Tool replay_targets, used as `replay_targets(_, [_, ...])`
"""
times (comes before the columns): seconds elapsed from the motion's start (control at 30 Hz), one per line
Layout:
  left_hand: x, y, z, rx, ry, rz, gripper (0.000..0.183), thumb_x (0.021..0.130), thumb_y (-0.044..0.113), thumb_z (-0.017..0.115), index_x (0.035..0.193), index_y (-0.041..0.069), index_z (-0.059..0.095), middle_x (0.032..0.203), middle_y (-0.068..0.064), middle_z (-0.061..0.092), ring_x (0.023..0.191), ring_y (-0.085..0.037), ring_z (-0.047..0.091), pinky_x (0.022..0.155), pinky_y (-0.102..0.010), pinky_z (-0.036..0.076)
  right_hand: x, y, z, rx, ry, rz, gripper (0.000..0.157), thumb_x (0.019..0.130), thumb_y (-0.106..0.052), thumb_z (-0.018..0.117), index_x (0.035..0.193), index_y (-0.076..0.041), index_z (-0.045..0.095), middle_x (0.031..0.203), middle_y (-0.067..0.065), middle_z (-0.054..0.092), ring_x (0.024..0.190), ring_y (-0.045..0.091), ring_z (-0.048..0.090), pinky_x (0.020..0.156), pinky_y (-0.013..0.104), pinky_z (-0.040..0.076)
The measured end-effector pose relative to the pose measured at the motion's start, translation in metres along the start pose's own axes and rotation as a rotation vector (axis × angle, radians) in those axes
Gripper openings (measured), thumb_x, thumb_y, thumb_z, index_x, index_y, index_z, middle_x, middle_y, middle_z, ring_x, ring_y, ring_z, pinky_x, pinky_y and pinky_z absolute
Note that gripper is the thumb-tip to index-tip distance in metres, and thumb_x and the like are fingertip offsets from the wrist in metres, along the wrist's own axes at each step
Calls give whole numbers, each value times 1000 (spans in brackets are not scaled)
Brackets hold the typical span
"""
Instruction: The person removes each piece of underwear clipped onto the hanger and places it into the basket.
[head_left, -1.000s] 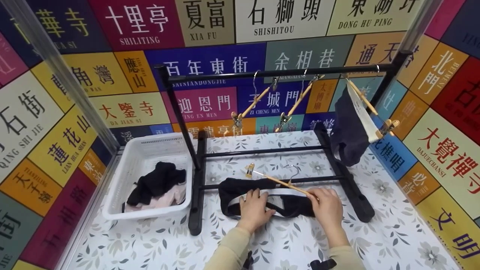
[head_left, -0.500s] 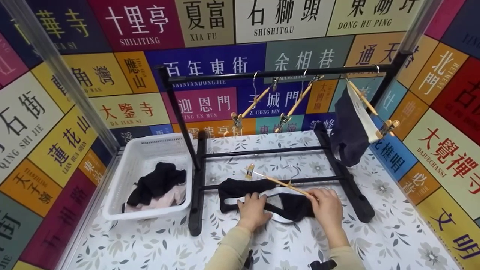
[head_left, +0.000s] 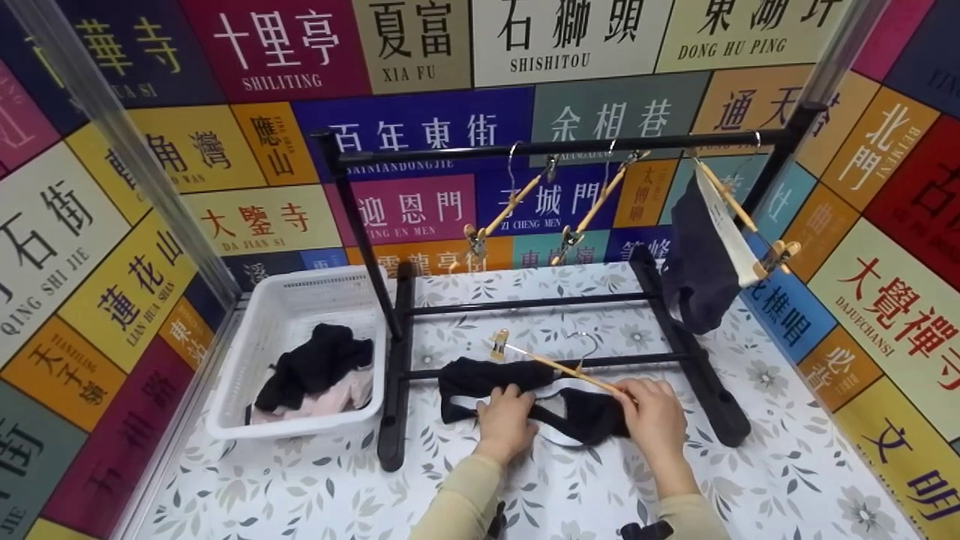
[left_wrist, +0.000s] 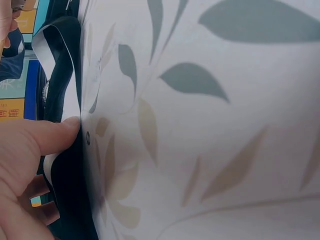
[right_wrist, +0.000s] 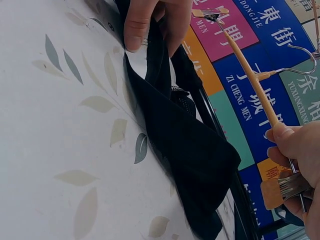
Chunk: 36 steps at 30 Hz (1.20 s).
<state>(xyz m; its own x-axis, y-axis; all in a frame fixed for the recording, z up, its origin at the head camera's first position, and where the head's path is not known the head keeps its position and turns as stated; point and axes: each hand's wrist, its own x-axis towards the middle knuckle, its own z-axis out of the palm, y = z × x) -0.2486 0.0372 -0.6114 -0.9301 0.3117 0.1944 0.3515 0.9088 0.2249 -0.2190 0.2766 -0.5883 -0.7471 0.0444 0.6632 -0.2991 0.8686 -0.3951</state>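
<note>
My left hand (head_left: 506,424) holds the black underpants (head_left: 592,416) on the table by their white waistband. In the left wrist view the thumb (left_wrist: 57,135) lies on the band, with fingers behind it. My right hand (head_left: 654,416) grips a wooden clip hanger (head_left: 562,367) by its near end, above the underpants. The hanger's far clip (head_left: 500,343) points up and left, and its metal hook faces away. In the right wrist view the near clip (right_wrist: 285,189) sits beside my right fingers, and the underpants (right_wrist: 190,145) hang clear of it.
A black garment rack (head_left: 570,144) stands behind the hands. Two bare clip hangers (head_left: 510,204) hang on its bar, and dark underpants (head_left: 701,247) hang clipped at the right. At left, a white basket (head_left: 225,409) holds black and pale pink clothes.
The front of the white waistband has come down toward me, and the opening of the black underpants has changed shape. The hanger and my right hand stay almost where they were.
</note>
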Motion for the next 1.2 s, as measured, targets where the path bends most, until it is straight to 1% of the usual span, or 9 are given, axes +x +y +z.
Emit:
replay_targets(0.2, [1, 1, -1, 0, -29, -6, 32, 77, 28, 80, 106, 18, 70, 105, -6, 61, 102, -29, 55, 78, -56, 47, 0, 0, 0, -6, -4, 7, 14, 77, -9, 82, 88, -11, 74, 84, 7, 69, 79, 35, 56, 68, 47, 44])
replay_targets(0.37, [2, 2, -4, -2, -55, -20, 29, 79, 27, 80, 105, 18, 71, 105, -6, 62, 103, -29, 56, 81, -56, 47, -1, 0, 0, -4, -2, 1, 14, 77, -9, 83, 88, -11, 74, 83, 7, 69, 77, 34, 56, 68, 46, 44])
replay_targets(0.57, [2, 3, -7, 18, -66, -20, 25, 80, 26, 80, 102, 18, 71, 104, -6, 63, 102, -29, 58, 80, -55, 48, -2, -1, 0, 1, -5, 1, 15, 76, -8, 83, 89, -11, 74, 84, 7, 70, 77, 34, 57, 69, 46, 44])
replay_targets(0.67, [1, 4, -9, 24, -61, -17, 23, 79, 25, 80, 100, 18, 71, 102, -7, 64, 100, -29, 59, 79, -54, 49, -2, -2, 0, 0, -1, -1, 15, 76, -9, 83, 89, -11, 74, 85, 7, 70, 77, 34, 57, 68, 46, 44])
replay_targets(0.83, [-1, 5, -9, 35, -33, -18, 21, 79, 23, 79, 97, 17, 71, 98, -7, 64, 95, -30, 60, 75, -51, 49, -3, -2, 0, -2, -3, 0, 14, 77, -9, 83, 88, -11, 74, 86, 7, 70, 77, 35, 57, 68, 46, 44])
replay_targets(1.03, [0, 4, -7, 30, -37, -23, 22, 78, 23, 80, 96, 16, 71, 96, -8, 65, 94, -30, 61, 76, -52, 49, -2, -2, -1, -8, -24, 28, 13, 78, -11, 82, 88, -11, 74, 86, 6, 70, 78, 34, 56, 69, 47, 45])
replay_targets(1.2, [1, 2, -5, 18, -24, -22, 20, 77, 24, 81, 93, 16, 71, 93, -9, 65, 90, -31, 61, 74, -51, 49, -2, -2, -3, -11, -33, 35, 12, 79, -11, 81, 89, -11, 74, 88, 7, 71, 79, 34, 56, 69, 47, 44])
